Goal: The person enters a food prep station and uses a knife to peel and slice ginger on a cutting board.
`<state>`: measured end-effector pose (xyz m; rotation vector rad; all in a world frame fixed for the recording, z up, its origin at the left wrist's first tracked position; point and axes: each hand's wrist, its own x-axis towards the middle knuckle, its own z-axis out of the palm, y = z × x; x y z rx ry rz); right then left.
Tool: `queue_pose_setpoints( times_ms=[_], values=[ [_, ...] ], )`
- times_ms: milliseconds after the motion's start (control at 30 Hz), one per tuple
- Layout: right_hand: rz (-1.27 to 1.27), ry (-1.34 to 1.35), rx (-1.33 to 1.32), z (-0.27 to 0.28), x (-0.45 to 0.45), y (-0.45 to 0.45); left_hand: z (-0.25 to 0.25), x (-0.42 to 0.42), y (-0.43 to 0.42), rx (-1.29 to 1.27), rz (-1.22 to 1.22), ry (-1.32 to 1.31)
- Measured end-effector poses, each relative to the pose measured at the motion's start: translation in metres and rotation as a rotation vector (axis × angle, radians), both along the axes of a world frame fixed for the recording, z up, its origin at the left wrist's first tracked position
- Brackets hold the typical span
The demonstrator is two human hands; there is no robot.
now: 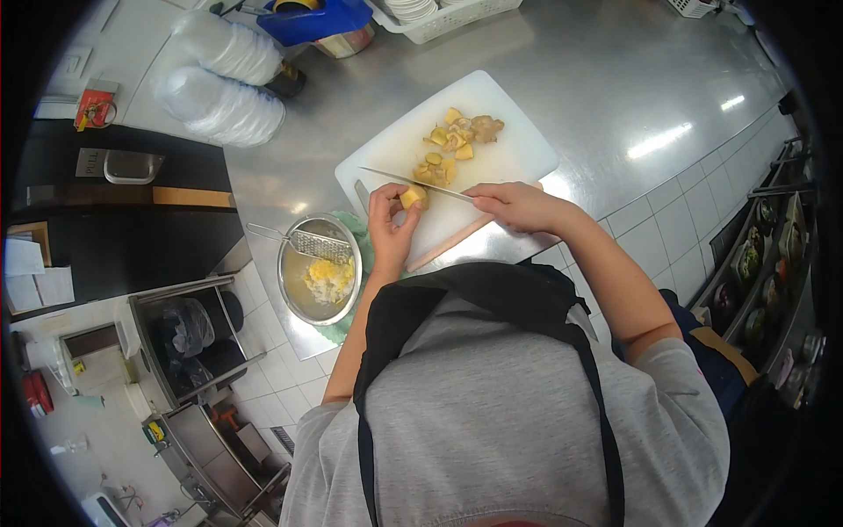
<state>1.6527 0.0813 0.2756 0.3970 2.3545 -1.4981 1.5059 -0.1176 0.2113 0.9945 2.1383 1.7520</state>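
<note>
Fingers of the left hand (392, 225) are curled around a short, pale-yellow chunk of root (412, 198), which is pinched above the left part of a white, rectangular plastic cutting board (520, 154). At its handle, a long, thin, metal-bladed knife (444, 191) is gripped by the right hand (520, 207), whose fingers are closed so that the handle is mostly hidden. The blade is pointed to the left, just beside the chunk; whether the two are touching cannot be told. Beyond the blade, small, uneven yellow root pieces (435, 169) are scattered on the board, and next to the farther ones a knobbly, tan-brown root lump (486, 129) is placed. To the left of the board, a round, shiny metal bowl (303, 311) is set on a brushed stainless-steel table (606, 97). Across its rim a flat metal grater with a wire handle (318, 247) is laid, and below it yellow and white shreds (330, 280) are held in the bowl. Beneath and beside the bowl, a crumpled green cloth (362, 248) is spread.
</note>
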Motion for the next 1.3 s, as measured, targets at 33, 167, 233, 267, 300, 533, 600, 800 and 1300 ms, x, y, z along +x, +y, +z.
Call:
queue_pose_setpoints(
  times_ms=[33, 167, 233, 267, 300, 533, 600, 800, 1300],
  values=[
    [0.023, 0.028, 0.05, -0.002, -0.005, 0.001, 0.0, -0.001, 0.001, 0.002, 0.007, 0.0],
    [-0.018, 0.109, 0.036, -0.013, 0.007, -0.003, -0.002, 0.001, 0.003, 0.003, 0.057, 0.025],
    [-0.097, 0.132, 0.0, -0.009, 0.022, -0.015, -0.004, 0.002, 0.002, -0.085, 0.115, 0.106],
    [-0.184, 0.157, -0.035, -0.004, 0.029, -0.021, -0.004, 0.003, 0.001, -0.088, 0.115, 0.103],
    [-0.186, 0.155, -0.035, 0.003, 0.035, -0.027, -0.003, 0.004, 0.002, -0.09, 0.122, 0.126],
    [-0.182, 0.228, 0.075, 0.011, 0.059, -0.055, -0.01, 0.002, 0.002, -0.083, 0.153, 0.115],
    [-0.158, 0.132, 0.236, 0.013, 0.063, -0.055, -0.007, 0.005, 0.003, -0.087, 0.154, 0.147],
    [-0.201, 0.199, 0.324, 0.009, 0.072, -0.052, -0.001, 0.006, 0.006, -0.116, 0.159, 0.225],
    [-0.188, 0.254, 0.287, -0.006, 0.045, -0.047, -0.001, 0.006, 0.005, -0.101, 0.148, 0.227]
  ],
)
